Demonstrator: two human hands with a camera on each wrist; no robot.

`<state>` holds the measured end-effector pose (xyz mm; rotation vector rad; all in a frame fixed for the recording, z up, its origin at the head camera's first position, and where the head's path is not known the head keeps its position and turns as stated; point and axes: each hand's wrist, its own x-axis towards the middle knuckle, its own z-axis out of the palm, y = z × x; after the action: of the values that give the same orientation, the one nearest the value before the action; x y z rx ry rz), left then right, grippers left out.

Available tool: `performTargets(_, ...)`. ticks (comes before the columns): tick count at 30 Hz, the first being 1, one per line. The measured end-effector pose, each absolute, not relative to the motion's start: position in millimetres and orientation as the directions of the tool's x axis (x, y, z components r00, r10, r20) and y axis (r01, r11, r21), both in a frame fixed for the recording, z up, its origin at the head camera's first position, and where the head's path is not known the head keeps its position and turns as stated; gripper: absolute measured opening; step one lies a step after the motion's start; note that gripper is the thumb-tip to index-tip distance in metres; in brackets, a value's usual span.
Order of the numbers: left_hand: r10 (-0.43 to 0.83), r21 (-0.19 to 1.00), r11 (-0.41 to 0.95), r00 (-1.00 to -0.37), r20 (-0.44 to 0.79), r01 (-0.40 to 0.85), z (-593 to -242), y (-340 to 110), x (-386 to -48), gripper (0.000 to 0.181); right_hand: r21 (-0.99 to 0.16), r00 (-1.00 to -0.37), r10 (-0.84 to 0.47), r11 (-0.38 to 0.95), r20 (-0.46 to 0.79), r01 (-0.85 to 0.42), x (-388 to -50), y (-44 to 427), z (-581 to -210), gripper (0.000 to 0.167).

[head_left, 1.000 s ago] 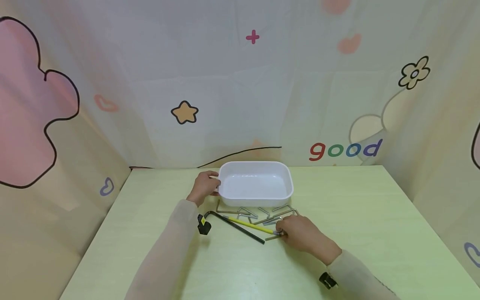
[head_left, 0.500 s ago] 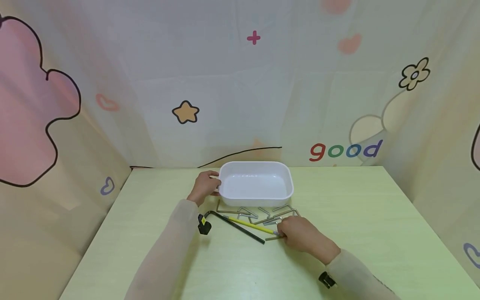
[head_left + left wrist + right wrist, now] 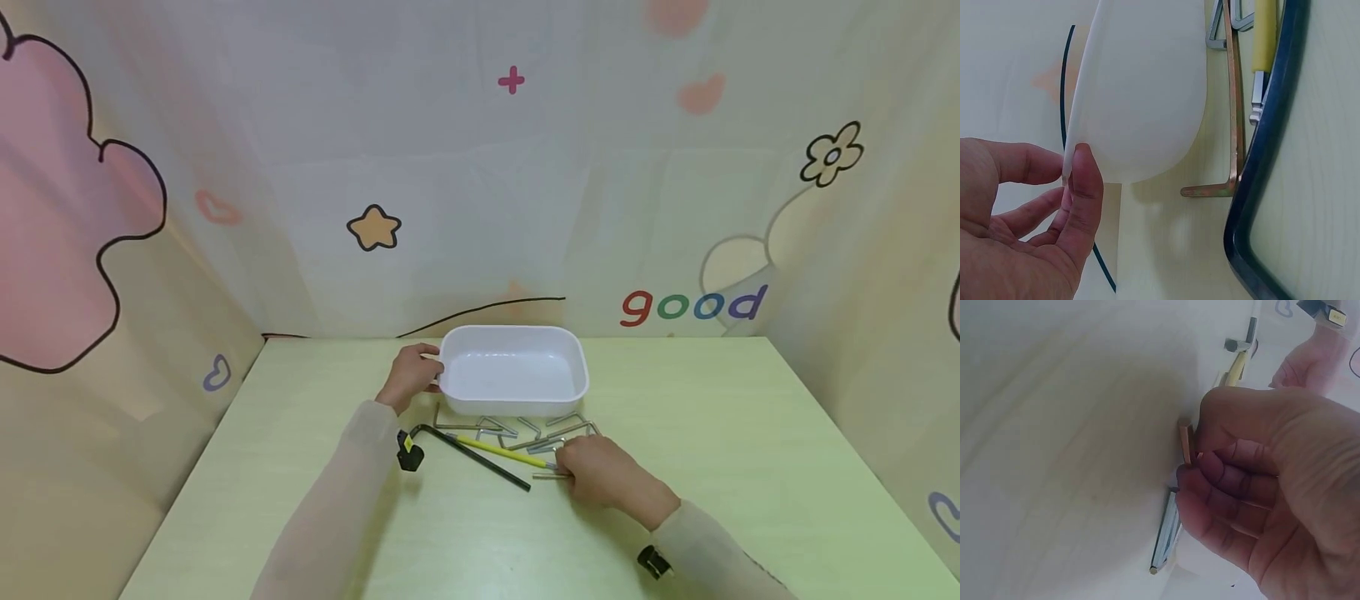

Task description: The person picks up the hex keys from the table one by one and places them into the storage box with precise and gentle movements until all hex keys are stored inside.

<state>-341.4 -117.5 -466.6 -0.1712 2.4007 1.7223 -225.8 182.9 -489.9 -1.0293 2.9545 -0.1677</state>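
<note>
My left hand (image 3: pixel 408 372) pinches the left rim of a white plastic basin (image 3: pixel 517 408), with the thumb inside or outside the wall not clear from above. In the left wrist view that rim (image 3: pixel 1080 112) sits between thumb and fingers. At the right end of a pile of hex keys, my right hand (image 3: pixel 606 475) pinches a bronze hex key (image 3: pixel 1185 434) between thumb and fingers; most of the key is hidden by the hand. Beside it lie a yellow-sleeved rod (image 3: pixel 502 450) and, nearer me, a large black hex key (image 3: pixel 480 458).
Several silver and bronze hex keys (image 3: pixel 525 443) lie tangled just in front of the basin. A printed curtain (image 3: pixel 465 167) hangs behind and at both sides of the pale wooden table (image 3: pixel 720 417). Black wrist cameras (image 3: pixel 655 562) hang below the sleeves.
The right hand's fingers have drawn in slightly around the bronze hex key, whose visible end now lies more level. The left hand and basin stay put; the head view shifts slightly.
</note>
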Motion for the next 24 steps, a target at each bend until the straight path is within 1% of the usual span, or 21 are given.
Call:
performTargets(5,0.013,0.928,0.318,-0.978,-0.209,-0.195,-466,-118,-343,0.047,-0.109,-0.782,-0.622,0.776,0.029,-0.621,-228,183,-485,0.028)
performTargets(13,-0.002,0.924,0.325,-0.978,-0.21,-0.199,-469,-117,-344,0.045,-0.126,-0.798,-0.601,0.789,0.04,-0.601,-230,186,-466,0.02)
performTargets(17,-0.005,0.924,0.327,-0.978,-0.21,-0.2,-470,-116,-344,0.045,-0.118,-0.804,-0.591,0.796,0.064,-0.594,-232,188,-453,0.015)
performTargets(24,0.0,0.926,0.318,-0.977,-0.215,-0.204,-470,-117,-345,0.045,-0.118,-0.799,-0.588,0.791,0.125,-0.6,-240,191,-430,0.016)
